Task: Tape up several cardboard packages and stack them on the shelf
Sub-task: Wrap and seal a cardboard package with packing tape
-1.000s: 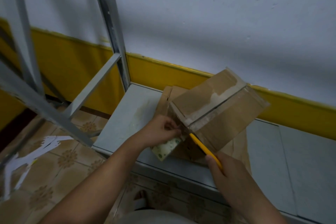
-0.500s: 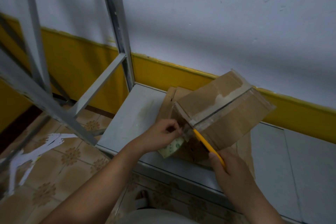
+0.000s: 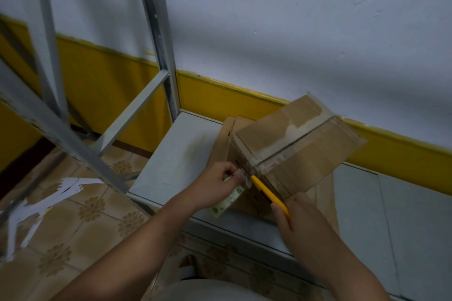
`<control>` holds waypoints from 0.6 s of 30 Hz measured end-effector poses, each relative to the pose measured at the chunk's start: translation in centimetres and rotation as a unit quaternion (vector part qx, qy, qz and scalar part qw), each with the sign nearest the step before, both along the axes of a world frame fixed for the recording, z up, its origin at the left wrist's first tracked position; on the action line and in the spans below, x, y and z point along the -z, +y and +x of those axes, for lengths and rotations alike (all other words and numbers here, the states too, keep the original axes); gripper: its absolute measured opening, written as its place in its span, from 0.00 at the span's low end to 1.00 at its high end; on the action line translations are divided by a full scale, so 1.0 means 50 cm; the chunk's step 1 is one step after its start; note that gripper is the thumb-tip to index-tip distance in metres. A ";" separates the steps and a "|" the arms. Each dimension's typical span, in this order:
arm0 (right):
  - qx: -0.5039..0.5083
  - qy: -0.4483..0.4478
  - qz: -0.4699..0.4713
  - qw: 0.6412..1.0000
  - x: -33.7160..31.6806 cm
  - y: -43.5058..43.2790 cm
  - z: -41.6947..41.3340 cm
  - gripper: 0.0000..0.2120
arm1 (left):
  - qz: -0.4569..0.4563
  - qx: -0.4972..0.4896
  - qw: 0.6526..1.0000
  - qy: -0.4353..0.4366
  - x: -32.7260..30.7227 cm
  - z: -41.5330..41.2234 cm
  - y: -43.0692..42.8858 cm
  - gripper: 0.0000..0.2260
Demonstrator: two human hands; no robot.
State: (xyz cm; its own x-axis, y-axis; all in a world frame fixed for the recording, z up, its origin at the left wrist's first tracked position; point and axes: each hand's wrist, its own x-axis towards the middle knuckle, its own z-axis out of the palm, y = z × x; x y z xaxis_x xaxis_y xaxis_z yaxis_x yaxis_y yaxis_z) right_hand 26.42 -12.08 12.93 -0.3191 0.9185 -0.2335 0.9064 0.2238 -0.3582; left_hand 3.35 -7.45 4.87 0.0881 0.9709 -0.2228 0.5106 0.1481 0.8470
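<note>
L hand [image 3: 215, 186] grip pinches the tape roll [image 3: 228, 203] taut off the box [image 3: 293, 144] on the shelf [image 3: 176, 161] — R hand [image 3: 300, 217] grip wraps the yellow knife [image 3: 269, 193], tip barely shifted vs a sec ago, so prob. mid-cut, seam nearly sealed.

My left hand [image 3: 215, 187] holds the tape roll [image 3: 228, 201] at a corner of the cardboard box [image 3: 300, 154]; my right hand [image 3: 300, 217] grips the yellow cutter [image 3: 267, 194], tip at that corner
</note>
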 end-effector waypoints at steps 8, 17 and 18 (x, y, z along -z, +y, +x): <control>-0.031 -0.107 -0.021 0.994 -0.027 0.023 -0.029 0.20 | 0.042 0.000 0.999 0.026 -0.026 0.004 0.002 0.07; -0.071 -0.133 -0.075 0.986 -0.045 0.052 -0.020 0.23 | 0.042 -0.008 0.999 0.032 -0.017 0.007 -0.001 0.07; -0.070 -0.134 -0.082 0.985 -0.042 0.052 -0.016 0.23 | 0.042 -0.009 0.999 0.033 -0.014 0.005 0.000 0.06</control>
